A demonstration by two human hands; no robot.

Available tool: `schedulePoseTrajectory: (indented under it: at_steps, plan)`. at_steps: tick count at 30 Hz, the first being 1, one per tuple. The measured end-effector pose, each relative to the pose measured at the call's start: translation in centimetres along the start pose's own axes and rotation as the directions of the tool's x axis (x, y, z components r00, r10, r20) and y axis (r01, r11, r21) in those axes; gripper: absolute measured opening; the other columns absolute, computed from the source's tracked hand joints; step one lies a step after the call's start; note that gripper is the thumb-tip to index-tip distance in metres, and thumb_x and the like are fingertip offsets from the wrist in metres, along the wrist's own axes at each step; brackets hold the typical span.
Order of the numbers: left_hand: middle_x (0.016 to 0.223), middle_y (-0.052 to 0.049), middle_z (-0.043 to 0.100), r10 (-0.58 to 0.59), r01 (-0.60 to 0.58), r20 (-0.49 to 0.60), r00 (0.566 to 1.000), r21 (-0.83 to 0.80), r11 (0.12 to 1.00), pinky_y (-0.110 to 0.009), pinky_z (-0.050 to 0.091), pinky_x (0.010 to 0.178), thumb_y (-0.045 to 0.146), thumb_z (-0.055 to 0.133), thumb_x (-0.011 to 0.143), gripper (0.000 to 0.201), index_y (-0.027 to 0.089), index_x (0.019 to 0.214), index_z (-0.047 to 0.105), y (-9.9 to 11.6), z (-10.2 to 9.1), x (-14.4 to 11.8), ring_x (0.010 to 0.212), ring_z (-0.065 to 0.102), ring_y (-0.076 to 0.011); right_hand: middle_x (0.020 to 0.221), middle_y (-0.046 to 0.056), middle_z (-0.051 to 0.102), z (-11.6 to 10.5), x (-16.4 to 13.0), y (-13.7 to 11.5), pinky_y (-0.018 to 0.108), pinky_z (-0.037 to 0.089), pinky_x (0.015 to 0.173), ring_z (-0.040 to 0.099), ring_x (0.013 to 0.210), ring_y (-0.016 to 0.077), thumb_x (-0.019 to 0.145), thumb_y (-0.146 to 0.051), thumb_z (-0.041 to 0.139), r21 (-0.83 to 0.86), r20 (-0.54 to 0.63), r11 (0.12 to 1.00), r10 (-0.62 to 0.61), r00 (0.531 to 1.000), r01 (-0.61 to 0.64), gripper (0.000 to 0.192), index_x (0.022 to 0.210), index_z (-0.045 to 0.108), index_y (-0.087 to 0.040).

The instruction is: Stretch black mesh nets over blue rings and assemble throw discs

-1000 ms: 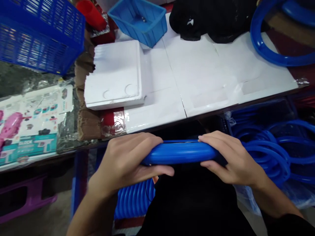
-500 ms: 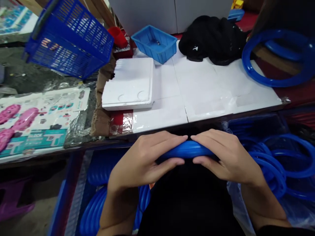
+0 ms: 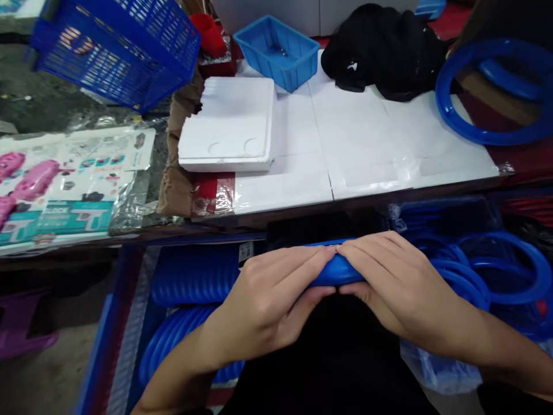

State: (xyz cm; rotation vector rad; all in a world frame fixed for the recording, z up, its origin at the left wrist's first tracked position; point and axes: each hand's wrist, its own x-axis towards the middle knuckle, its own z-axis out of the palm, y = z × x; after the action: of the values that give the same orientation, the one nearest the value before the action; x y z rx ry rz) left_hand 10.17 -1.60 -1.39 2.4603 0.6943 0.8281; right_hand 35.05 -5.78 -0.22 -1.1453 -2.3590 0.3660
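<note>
Both hands grip one blue ring (image 3: 334, 270), held edge-on low in the view, just short of the table edge. The left hand (image 3: 270, 300) wraps it from 8 o'clock, fingers over the top and thumb beneath; the right hand (image 3: 393, 291) wraps it from 4 o'clock in the same way. The two sets of fingertips meet on top of the ring, so only a short blue stretch shows between them.

Below the hands lies dark cloth (image 3: 328, 369). At 8 o'clock sits a stack of rings (image 3: 190, 305) seen side-on, too tightly packed to count. At 3 o'clock more loose rings (image 3: 496, 271) overlap in a heap under the table; the number cannot be told.

Beyond the hands runs the table (image 3: 371, 144), covered in white sheet. On it, at 11 o'clock, lies one white foam block (image 3: 228, 124). At 9 o'clock lie printed toy cards (image 3: 64, 184) with pink shapes. Farther off, at 12 o'clock, stands one small blue tray (image 3: 276, 52), and just right of it a black cloth (image 3: 384, 49). At 10 o'clock one blue basket (image 3: 116, 49) sits tilted, with a red cup (image 3: 209, 34) beside it. At 2 o'clock one big ring (image 3: 488, 92) rests on the table's far corner.
</note>
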Motion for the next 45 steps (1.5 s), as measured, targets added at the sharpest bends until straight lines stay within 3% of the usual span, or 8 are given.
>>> schedulePoseTrajectory:
  at_steps: [8, 13, 17, 22, 29, 34, 38, 45]
  plan:
    - [0.124, -0.011, 0.079, -0.104, 0.111, -0.117, 0.988, 0.052, 0.992, -0.034, 0.066, 0.094, 0.017, 0.069, 0.098, 0.034, 0.018, 0.132, 0.071, -1.4, 1.1, 1.7, 0.108, 0.079, -0.025, 0.116, 0.017, 0.076, 2.5, 1.5, 2.1, 0.047, 0.052, 0.083, 0.071, 0.102, 0.0316, 0.104, -0.025, 0.059, -0.133, -0.123, 0.99, 0.037, 0.992, -0.053, 0.031, 0.131, 0.064, -0.011]
    - [0.13, -0.01, 0.078, -0.137, 0.137, -0.001, 0.991, 0.022, 0.99, -0.038, 0.062, 0.102, 0.038, 0.07, 0.102, 0.039, 0.02, 0.137, 0.069, -3.6, -0.3, 2.5, 0.115, 0.077, -0.027, 0.123, 0.014, 0.076, 1.6, 1.9, 4.2, 0.047, 0.055, 0.09, 0.072, 0.109, 0.0311, 0.105, -0.031, 0.062, -0.06, -0.123, 0.997, 0.044, 0.991, -0.052, 0.035, 0.137, 0.061, -0.018]
    - [0.125, -0.011, 0.078, -0.218, 0.219, -0.048, 0.975, 0.019, 0.976, -0.036, 0.061, 0.097, 0.046, 0.075, 0.099, 0.046, 0.018, 0.135, 0.067, -5.6, -0.1, 0.9, 0.109, 0.077, -0.0264, 0.129, 0.012, 0.074, 0.2, 0.3, 6.4, 0.048, 0.057, 0.102, 0.071, 0.119, 0.0306, 0.104, -0.032, 0.064, 0.036, -0.171, 0.993, 0.12, 0.978, -0.115, 0.037, 0.14, 0.06, -0.023]
    - [0.112, -0.008, 0.078, -0.176, 0.157, -0.134, 0.975, -0.138, 0.978, -0.03, 0.057, 0.09, 0.04, 0.076, 0.099, 0.037, 0.016, 0.125, 0.067, -5.6, 1.8, 0.5, 0.097, 0.076, -0.0209, 0.133, 0.012, 0.072, -2.4, -0.6, 6.1, 0.047, 0.06, 0.101, 0.072, 0.119, 0.0314, 0.103, -0.04, 0.066, -0.03, 0.019, 0.986, 0.166, 0.986, -0.165, 0.046, 0.145, 0.055, -0.024]
    - [0.106, -0.006, 0.077, -0.092, 0.093, 0.016, 0.996, -0.102, 0.99, -0.031, 0.053, 0.081, 0.045, 0.07, 0.102, 0.037, 0.018, 0.127, 0.064, -2.8, 1.9, 2.5, 0.091, 0.074, -0.0211, 0.123, 0.011, 0.073, -4.9, 0.0, 3.3, 0.042, 0.058, 0.089, 0.072, 0.108, 0.0288, 0.105, -0.043, 0.061, -0.103, 0.228, 0.984, 0.166, 0.959, -0.146, 0.035, 0.133, 0.059, -0.023]
    - [0.098, -0.01, 0.075, -0.238, 0.226, 0.077, 0.968, 0.132, 0.965, -0.036, 0.049, 0.075, 0.058, 0.039, 0.111, 0.051, 0.018, 0.102, 0.068, -2.6, 2.2, 7.8, 0.087, 0.069, -0.0249, 0.095, 0.009, 0.072, -3.2, 2.6, 4.8, 0.037, 0.049, 0.079, 0.067, 0.091, 0.0237, 0.113, -0.039, 0.035, -0.195, -0.045, 0.925, 0.323, 0.945, -0.326, 0.037, 0.096, 0.064, -0.021]
    - [0.081, -0.013, 0.071, -0.385, 0.413, -0.16, 0.909, 0.214, 0.885, -0.039, 0.045, 0.07, 0.06, 0.019, 0.113, 0.074, 0.018, 0.078, 0.069, -4.0, 4.6, 12.9, 0.077, 0.066, -0.0259, 0.08, 0.01, 0.069, -1.1, 5.4, 7.6, 0.037, 0.039, 0.066, 0.061, 0.073, 0.0226, 0.111, -0.039, 0.032, -0.265, -0.376, 0.788, 0.447, 0.812, -0.556, 0.049, 0.079, 0.064, -0.021]
    - [0.066, -0.013, 0.064, -0.364, 0.417, -0.273, 0.89, 0.168, 0.893, -0.041, 0.048, 0.074, 0.053, 0.031, 0.111, 0.068, 0.016, 0.08, 0.079, -7.0, 7.9, 16.0, 0.077, 0.066, -0.0274, 0.085, 0.015, 0.074, -1.0, 6.9, 13.4, 0.043, 0.045, 0.076, 0.064, 0.08, 0.0279, 0.109, -0.049, 0.036, -0.06, -0.327, 0.75, 0.609, 0.722, -0.659, 0.054, 0.079, 0.071, -0.022]
